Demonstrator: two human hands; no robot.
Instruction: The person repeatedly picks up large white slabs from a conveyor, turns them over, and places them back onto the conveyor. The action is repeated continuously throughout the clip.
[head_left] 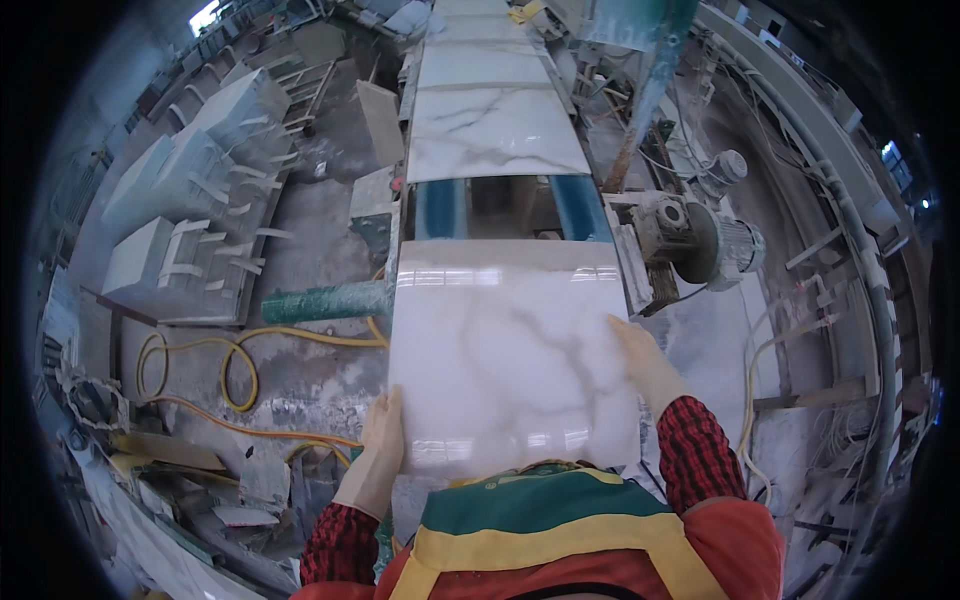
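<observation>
A glossy white marble-look tile (510,355) with grey veins lies in front of me at the near end of a conveyor line. My left hand (378,450), in a pale glove, grips its left near edge. My right hand (645,360), also gloved, presses on the tile's right edge. Both sleeves are red plaid. Farther along the line another veined tile (495,135) rests on the blue belts (440,208), with more tiles behind it.
An electric motor and gearbox (700,240) sit right of the line. Stacks of pale slabs (190,215) stand at the left. A yellow hose (235,365) coils on the dusty floor beside a green roller (325,302). Broken pieces and debris (200,470) lie at lower left.
</observation>
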